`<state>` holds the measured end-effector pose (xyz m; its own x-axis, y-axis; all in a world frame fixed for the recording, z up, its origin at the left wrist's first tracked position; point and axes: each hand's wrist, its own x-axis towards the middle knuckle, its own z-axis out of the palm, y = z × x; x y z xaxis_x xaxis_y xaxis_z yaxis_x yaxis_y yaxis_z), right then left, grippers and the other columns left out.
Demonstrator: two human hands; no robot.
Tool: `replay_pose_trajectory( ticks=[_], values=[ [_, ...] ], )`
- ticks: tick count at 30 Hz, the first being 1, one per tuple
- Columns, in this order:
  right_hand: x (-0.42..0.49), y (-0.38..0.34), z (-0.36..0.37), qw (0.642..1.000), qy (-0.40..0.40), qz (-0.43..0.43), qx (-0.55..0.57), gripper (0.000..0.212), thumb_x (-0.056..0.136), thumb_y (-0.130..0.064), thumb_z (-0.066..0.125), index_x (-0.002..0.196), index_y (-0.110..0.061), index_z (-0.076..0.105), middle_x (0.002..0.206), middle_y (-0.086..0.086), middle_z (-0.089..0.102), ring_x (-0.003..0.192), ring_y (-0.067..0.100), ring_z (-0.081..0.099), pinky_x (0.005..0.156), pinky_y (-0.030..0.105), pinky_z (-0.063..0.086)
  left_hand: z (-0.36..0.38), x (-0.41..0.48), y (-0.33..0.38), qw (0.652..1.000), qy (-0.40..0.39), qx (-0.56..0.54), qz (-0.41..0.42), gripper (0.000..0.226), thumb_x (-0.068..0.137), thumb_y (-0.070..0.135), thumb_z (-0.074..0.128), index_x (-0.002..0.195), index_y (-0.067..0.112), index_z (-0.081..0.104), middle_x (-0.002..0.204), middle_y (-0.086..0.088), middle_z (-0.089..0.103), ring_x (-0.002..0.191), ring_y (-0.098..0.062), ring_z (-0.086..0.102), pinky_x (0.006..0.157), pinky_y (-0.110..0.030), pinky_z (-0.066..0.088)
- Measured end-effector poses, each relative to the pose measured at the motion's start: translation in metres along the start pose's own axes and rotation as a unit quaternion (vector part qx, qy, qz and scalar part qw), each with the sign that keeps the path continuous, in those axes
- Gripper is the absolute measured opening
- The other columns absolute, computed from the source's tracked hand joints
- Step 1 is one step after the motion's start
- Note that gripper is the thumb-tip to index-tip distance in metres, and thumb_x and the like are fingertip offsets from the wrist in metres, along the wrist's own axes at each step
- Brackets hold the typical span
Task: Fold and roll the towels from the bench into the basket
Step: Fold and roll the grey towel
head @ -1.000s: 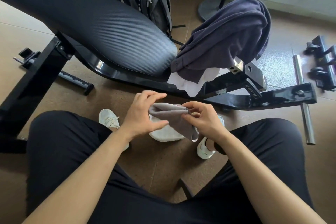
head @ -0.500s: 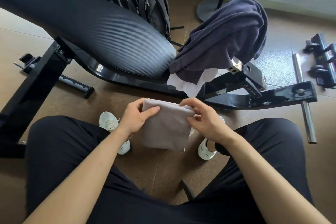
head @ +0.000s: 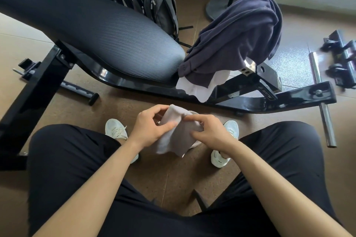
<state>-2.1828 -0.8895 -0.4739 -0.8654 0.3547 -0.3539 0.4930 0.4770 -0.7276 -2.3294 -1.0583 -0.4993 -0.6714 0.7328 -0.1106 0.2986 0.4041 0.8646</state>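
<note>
Grey towel pinched between left hand and right hand.

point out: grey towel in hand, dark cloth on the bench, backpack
grey towel (head: 174, 138): head view, on the hanging lower panel between the hands.
dark cloth (head: 237, 38): head view, on the middle of the drape over the bench end.
backpack (head: 158, 4): head view, on the front pocket by the zips.

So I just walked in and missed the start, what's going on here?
A seated person holds a small grey towel between their knees, left hand and right hand both pinching it mid-fold. A dark purple cloth and a white towel hang on the bench. No basket is in view.
</note>
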Motion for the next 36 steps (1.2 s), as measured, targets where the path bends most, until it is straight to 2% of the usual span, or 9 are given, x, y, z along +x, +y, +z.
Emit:
replay_pose_trajectory(
  ticks=[4, 7, 12, 15, 18, 24, 29, 34, 36],
  values=[
    [0.0, 0.002, -0.002, 0.981, 0.014, 0.077, 0.176, 0.041, 0.089, -0.006, 0.062, 0.126, -0.023, 0.07, 0.116, -0.002, 0.07, 0.101, 0.016, 0.07, 0.085, 0.03, 0.062, 0.002, -0.005, 0.003, 0.998, -0.025, 0.005, 0.051, 0.06, 0.075, 0.026, 0.09, 0.129, 0.025, 0.063, 0.119, 0.011, 0.068, 0.104, -0.006, 0.066, 0.081, -0.015, 0.057],
    [-0.001, -0.004, -0.003, 0.938, -0.012, 0.124, 0.324, 0.022, 0.098, -0.024, 0.063, 0.114, -0.015, 0.074, 0.112, 0.011, 0.071, 0.106, 0.024, 0.071, 0.091, 0.042, 0.061, 0.007, -0.008, 0.006, 0.994, -0.038, 0.032, 0.1, 0.066, 0.074, 0.026, 0.09, 0.133, 0.02, 0.062, 0.125, 0.006, 0.067, 0.109, -0.008, 0.065, 0.088, -0.023, 0.06],
    [0.001, -0.006, -0.009, 0.89, -0.021, 0.192, 0.413, 0.046, 0.093, -0.054, 0.062, 0.122, -0.019, 0.069, 0.119, 0.007, 0.071, 0.111, 0.027, 0.068, 0.098, 0.046, 0.057, 0.011, -0.013, 0.005, 0.979, -0.072, 0.065, 0.182, 0.074, 0.075, 0.027, 0.083, 0.143, 0.02, 0.057, 0.136, 0.008, 0.061, 0.118, -0.01, 0.056, 0.094, -0.029, 0.053],
    [0.002, -0.004, -0.01, 0.894, 0.027, 0.191, 0.403, 0.032, 0.094, -0.04, 0.067, 0.108, -0.012, 0.074, 0.117, 0.008, 0.069, 0.11, 0.029, 0.067, 0.095, 0.049, 0.059, 0.013, -0.013, 0.004, 0.972, -0.076, 0.083, 0.205, 0.08, 0.073, 0.027, 0.085, 0.146, 0.02, 0.054, 0.144, 0.008, 0.056, 0.128, -0.012, 0.051, 0.101, -0.033, 0.05],
    [0.003, 0.0, -0.016, 0.865, 0.048, 0.193, 0.461, 0.024, 0.095, -0.025, 0.067, 0.111, -0.007, 0.072, 0.115, 0.015, 0.069, 0.103, 0.032, 0.072, 0.085, 0.044, 0.062, 0.008, -0.01, -0.002, 0.976, -0.078, 0.082, 0.188, 0.084, 0.072, 0.036, 0.085, 0.147, 0.022, 0.049, 0.149, 0.007, 0.049, 0.137, -0.01, 0.046, 0.109, -0.03, 0.044],
    [0.004, 0.01, -0.026, 0.804, 0.066, 0.214, 0.552, 0.031, 0.092, -0.017, 0.069, 0.119, -0.001, 0.064, 0.12, 0.024, 0.066, 0.103, 0.035, 0.072, 0.076, 0.036, 0.061, 0.005, -0.006, -0.006, 0.992, -0.038, 0.026, 0.116, 0.064, 0.076, 0.017, 0.086, 0.131, 0.033, 0.056, 0.125, 0.015, 0.061, 0.117, 0.002, 0.058, 0.096, -0.022, 0.054],
    [0.003, 0.012, -0.028, 0.8, 0.105, 0.176, 0.564, 0.017, 0.09, -0.004, 0.071, 0.104, -0.009, 0.062, 0.113, 0.019, 0.065, 0.094, 0.03, 0.071, 0.075, 0.038, 0.061, 0.0, -0.003, -0.006, 0.992, 0.023, 0.017, 0.12, 0.045, 0.085, 0.004, 0.078, 0.124, 0.019, 0.062, 0.121, 0.002, 0.066, 0.11, -0.014, 0.066, 0.088, -0.037, 0.062],
    [0.003, 0.009, -0.028, 0.786, 0.107, 0.125, 0.595, 0.043, 0.093, 0.0, 0.065, 0.134, -0.009, 0.054, 0.125, 0.022, 0.063, 0.096, 0.03, 0.071, 0.08, 0.041, 0.061, 0.003, -0.007, -0.001, 0.997, -0.028, -0.045, 0.052, 0.036, 0.093, 0.027, 0.064, 0.124, 0.024, 0.045, 0.114, 0.009, 0.061, 0.103, -0.003, 0.065, 0.08, -0.033, 0.061],
    [0.003, 0.008, -0.03, 0.775, 0.099, 0.122, 0.612, 0.045, 0.094, 0.001, 0.061, 0.137, -0.01, 0.054, 0.128, 0.021, 0.063, 0.097, 0.028, 0.072, 0.081, 0.039, 0.061, 0.002, -0.008, 0.002, 0.994, -0.042, -0.103, 0.007, 0.049, 0.084, 0.046, 0.067, 0.124, 0.028, 0.045, 0.114, 0.011, 0.059, 0.104, -0.002, 0.063, 0.082, -0.028, 0.057]
  ],
)
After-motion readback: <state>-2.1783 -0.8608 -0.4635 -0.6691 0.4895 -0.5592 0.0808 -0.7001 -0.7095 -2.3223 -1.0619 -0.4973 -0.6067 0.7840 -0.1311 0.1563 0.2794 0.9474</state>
